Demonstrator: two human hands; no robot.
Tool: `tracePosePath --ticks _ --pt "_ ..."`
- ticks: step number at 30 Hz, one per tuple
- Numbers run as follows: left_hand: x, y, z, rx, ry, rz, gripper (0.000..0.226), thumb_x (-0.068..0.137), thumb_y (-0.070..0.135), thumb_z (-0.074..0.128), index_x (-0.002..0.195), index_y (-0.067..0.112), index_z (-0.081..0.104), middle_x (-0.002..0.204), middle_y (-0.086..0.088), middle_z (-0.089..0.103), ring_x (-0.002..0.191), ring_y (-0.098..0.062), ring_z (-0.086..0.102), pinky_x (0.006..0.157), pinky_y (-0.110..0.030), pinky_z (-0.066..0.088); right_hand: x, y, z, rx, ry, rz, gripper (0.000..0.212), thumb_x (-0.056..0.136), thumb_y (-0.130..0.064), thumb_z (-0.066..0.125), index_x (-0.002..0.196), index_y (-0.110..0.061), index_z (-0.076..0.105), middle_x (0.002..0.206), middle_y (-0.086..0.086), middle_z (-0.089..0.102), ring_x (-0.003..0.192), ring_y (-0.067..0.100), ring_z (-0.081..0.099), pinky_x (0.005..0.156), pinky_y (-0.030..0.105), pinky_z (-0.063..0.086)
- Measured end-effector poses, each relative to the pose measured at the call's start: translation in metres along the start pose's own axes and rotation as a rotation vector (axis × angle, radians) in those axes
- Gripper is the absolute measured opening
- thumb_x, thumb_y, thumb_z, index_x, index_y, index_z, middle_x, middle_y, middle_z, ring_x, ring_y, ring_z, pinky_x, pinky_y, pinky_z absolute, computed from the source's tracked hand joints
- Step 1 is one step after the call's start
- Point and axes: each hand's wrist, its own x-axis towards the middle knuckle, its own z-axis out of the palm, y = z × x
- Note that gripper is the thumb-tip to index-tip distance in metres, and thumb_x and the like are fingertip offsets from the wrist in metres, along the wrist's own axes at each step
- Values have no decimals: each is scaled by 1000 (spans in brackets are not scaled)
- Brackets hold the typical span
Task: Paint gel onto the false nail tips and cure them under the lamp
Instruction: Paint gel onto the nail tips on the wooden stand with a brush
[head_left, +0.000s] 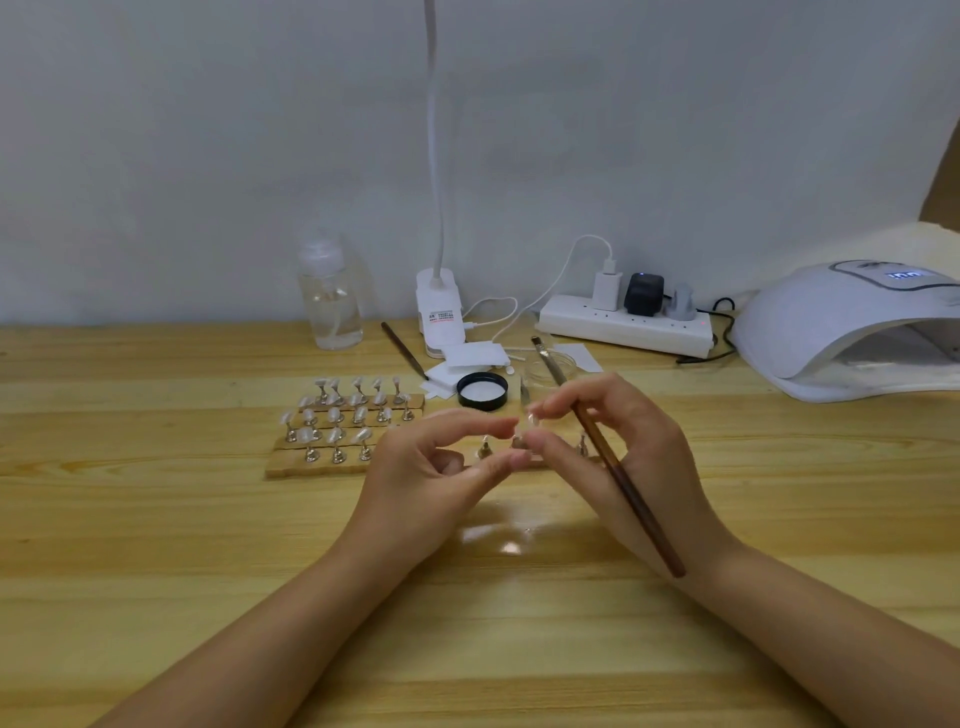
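Roughly mid-task, judging by layout. Left hand (441, 462) at frame centre, thumb and forefinger pinching a small clear thing, likely a false nail tip (522, 427) on its stand; too small and blurred to confirm. Right hand (608, 447) just beside it, fingers curled round a brown-handled gel brush (623, 493), handle running down toward lower right, fingertips also touching the same small piece. Both grips closed on something, neither released.

Wooden holder strips (322, 465) left of centre, carrying rows of pale nail tips on metal stands (337, 415); nearest strip partly hidden behind the hands, with a few stands showing between the fingers. Black-rimmed jar lid (482, 391) just behind the hands. White wipes (475, 358) near the lid, second brush (402, 351) lying beside them. Clear pump bottle (330, 293) upper left of the counter (156, 519). White clip lamp base (439, 312) at the wall, power strip (626, 325) to its right. Curing lamp (841, 332) at right edge, well apart from the hands, display lit.

Risks, as judgement: tip slipping from pinch since held only at the edges; brush handle swinging while fingers fiddle, smearing gel on skin or counter; knocking neighbouring stands off the strip directly beneath; wet gel touched before reaching lamp.
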Motion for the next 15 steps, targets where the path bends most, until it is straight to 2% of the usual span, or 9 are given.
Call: tracePosePath --ticks 4,8,15 --pt "0 0 1 21 96 -42 25 66 37 69 90 32 66 89 14 65 37 -3 27 40 -11 26 7 13 -13 -79 -5 42 18 77 -21 70 90 -20 59 89 -9 64 87 1 61 84 18 46" --pt "1 -5 2 150 135 -49 33 74 18 72 98 36 58 95 13 63 35 -5 28 39 -10 27 8 27 -19 -267 -97 13 16 76 -14 74 89 -13 64 89 -2 67 88 12 62 82 30 50" --pt "0 -11 1 309 106 -110 43 75 17 73 109 35 54 98 17 62 41 -1 41 49 -10 37 7 35 -19 -352 -163 -25 15 77 -19 73 89 -17 63 87 -7 64 84 10 60 76 28 50"
